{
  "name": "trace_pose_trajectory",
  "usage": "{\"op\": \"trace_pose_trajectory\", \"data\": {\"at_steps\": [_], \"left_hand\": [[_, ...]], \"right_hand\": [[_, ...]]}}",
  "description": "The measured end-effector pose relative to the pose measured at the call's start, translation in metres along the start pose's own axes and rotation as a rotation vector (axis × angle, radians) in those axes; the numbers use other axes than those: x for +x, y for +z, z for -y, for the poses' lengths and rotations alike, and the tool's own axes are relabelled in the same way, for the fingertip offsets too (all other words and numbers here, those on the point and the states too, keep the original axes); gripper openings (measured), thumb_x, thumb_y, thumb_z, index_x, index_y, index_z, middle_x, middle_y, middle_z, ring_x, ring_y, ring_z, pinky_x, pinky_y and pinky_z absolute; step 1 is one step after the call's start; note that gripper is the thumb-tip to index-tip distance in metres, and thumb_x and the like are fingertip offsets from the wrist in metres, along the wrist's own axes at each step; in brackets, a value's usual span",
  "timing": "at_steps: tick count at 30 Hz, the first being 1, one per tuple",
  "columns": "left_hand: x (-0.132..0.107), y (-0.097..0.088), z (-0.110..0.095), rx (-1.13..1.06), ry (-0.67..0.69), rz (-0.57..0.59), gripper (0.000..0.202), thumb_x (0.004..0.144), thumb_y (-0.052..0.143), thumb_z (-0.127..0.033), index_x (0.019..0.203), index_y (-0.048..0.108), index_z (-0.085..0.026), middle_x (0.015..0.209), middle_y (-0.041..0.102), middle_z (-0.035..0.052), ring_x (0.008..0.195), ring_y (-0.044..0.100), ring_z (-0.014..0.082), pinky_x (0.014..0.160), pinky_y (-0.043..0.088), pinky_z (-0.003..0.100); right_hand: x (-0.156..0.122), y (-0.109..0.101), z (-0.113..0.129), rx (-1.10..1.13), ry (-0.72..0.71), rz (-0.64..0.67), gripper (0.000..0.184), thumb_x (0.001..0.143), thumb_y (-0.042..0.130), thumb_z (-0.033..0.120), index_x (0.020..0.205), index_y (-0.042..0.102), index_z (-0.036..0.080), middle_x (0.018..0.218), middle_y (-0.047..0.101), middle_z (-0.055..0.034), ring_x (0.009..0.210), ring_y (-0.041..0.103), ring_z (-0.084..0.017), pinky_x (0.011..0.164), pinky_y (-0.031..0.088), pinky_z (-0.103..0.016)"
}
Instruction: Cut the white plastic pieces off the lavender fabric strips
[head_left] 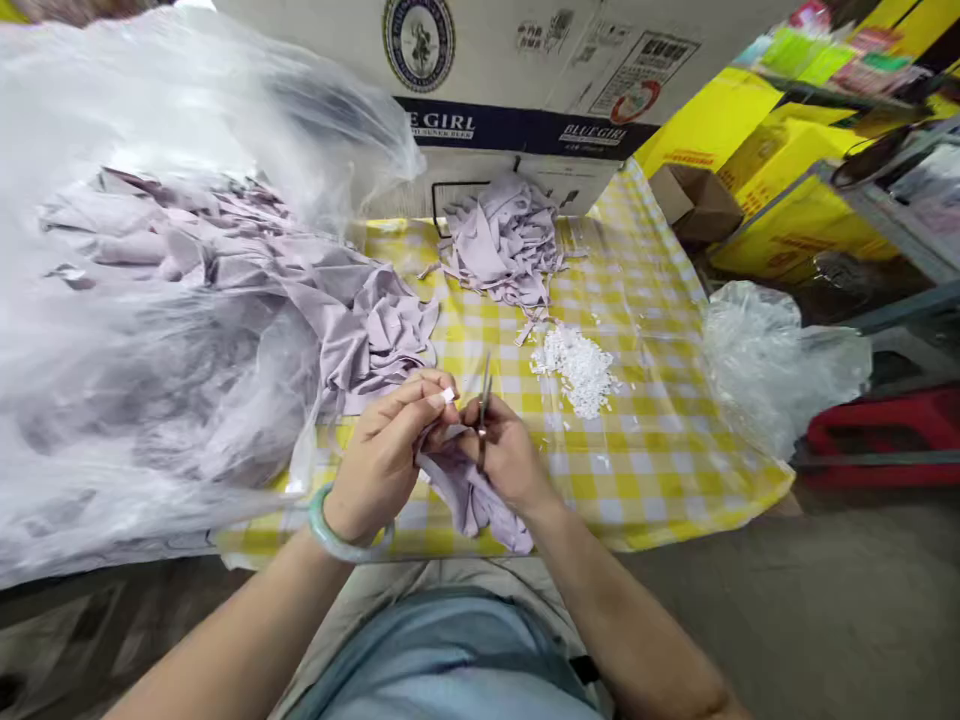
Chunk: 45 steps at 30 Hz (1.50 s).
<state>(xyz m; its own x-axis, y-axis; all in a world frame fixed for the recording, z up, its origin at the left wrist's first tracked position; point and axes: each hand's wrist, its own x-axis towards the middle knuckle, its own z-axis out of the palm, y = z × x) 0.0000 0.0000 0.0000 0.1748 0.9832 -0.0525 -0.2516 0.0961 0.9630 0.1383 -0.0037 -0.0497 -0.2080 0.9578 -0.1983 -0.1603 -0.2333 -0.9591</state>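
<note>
My left hand (397, 435), with a pale green bangle (330, 535) at its wrist, is closed on a mauve fabric piece (476, 495). A small white tag (448, 395) sticks out between its thumb and forefinger. The cloth hangs below both hands toward the table's front edge. In my right hand (510, 455) are small scissors (485, 395), blades pointing up and away from me, beside the left fingertips. Whether the blades touch anything I cannot tell. Just beyond the hands lies a loose heap of mauve fabric pieces (375, 330), spilling from a clear plastic bag (225, 90).
Small white bits (577, 370) form a pile on the yellow checked tablecloth (652, 440). Behind them sits another mauve fabric pile (502, 240), against a large carton (510, 60). To the right are a crumpled plastic bag (772, 360), a red object (892, 435) and a metal rack (892, 230).
</note>
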Motion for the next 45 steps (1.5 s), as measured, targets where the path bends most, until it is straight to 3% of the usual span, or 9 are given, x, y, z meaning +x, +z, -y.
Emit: {"op": "trace_pose_trajectory", "data": {"at_steps": [3,6,9,16,23,35,45], "left_hand": [[-0.007,0.004,0.004,0.130,0.081,-0.078,0.027,0.095,0.050,-0.021,0.071,0.061,-0.017,0.097,0.048,0.0010,0.065,0.042,0.0087,0.056,0.032,0.025],[-0.012,0.010,0.008,0.287,0.170,-0.128,0.028,0.097,0.047,-0.020,0.072,0.060,-0.017,0.096,0.049,0.0029,0.084,0.050,0.0135,0.068,0.040,0.026],[-0.016,0.015,0.012,0.385,0.245,-0.126,0.029,0.097,0.044,-0.017,0.073,0.060,-0.017,0.096,0.052,0.0046,0.099,0.050,0.0172,0.084,0.042,0.028],[-0.025,0.017,0.018,0.427,0.306,-0.073,0.023,0.098,0.043,-0.016,0.080,0.057,-0.018,0.098,0.049,0.0044,0.096,0.050,0.0173,0.084,0.044,0.032],[-0.026,0.017,0.018,0.468,0.384,-0.028,0.023,0.097,0.040,-0.009,0.082,0.055,-0.019,0.096,0.047,0.0037,0.099,0.046,0.0167,0.084,0.041,0.030],[-0.024,0.018,0.024,0.469,0.378,-0.002,0.022,0.096,0.041,-0.008,0.082,0.054,-0.019,0.094,0.047,0.0035,0.097,0.046,0.0170,0.083,0.041,0.031],[-0.020,0.024,0.027,0.520,0.372,0.000,0.023,0.096,0.042,-0.010,0.077,0.051,-0.019,0.089,0.047,0.0040,0.094,0.047,0.0184,0.081,0.042,0.032]], "right_hand": [[-0.017,-0.022,0.020,-0.424,-0.080,-0.064,0.031,0.077,0.069,0.046,0.087,0.051,0.023,0.086,0.055,-0.0001,0.080,0.053,-0.017,0.075,0.044,-0.031],[-0.030,-0.033,0.035,-0.810,-0.150,-0.025,0.033,0.074,0.073,0.048,0.082,0.056,0.022,0.083,0.057,-0.0022,0.083,0.051,-0.020,0.076,0.041,-0.033],[-0.037,-0.036,0.040,-0.991,-0.187,0.028,0.037,0.073,0.075,0.053,0.075,0.056,0.022,0.073,0.054,-0.0008,0.076,0.048,-0.019,0.070,0.037,-0.031],[-0.041,-0.036,0.035,-0.960,-0.244,0.047,0.049,0.076,0.072,0.058,0.059,0.046,0.020,0.058,0.045,0.0035,0.058,0.041,-0.012,0.062,0.032,-0.027],[-0.041,-0.035,0.038,-0.963,-0.308,0.058,0.052,0.076,0.072,0.058,0.057,0.041,0.020,0.053,0.042,0.0051,0.054,0.039,-0.011,0.061,0.031,-0.026],[-0.039,-0.036,0.034,-0.932,-0.406,0.045,0.049,0.079,0.070,0.053,0.058,0.040,0.020,0.052,0.040,0.0060,0.052,0.038,-0.009,0.059,0.030,-0.025],[-0.038,-0.042,0.031,-0.915,-0.302,0.026,0.053,0.077,0.070,0.053,0.053,0.035,0.020,0.050,0.038,0.0060,0.051,0.036,-0.009,0.059,0.030,-0.026]]}}
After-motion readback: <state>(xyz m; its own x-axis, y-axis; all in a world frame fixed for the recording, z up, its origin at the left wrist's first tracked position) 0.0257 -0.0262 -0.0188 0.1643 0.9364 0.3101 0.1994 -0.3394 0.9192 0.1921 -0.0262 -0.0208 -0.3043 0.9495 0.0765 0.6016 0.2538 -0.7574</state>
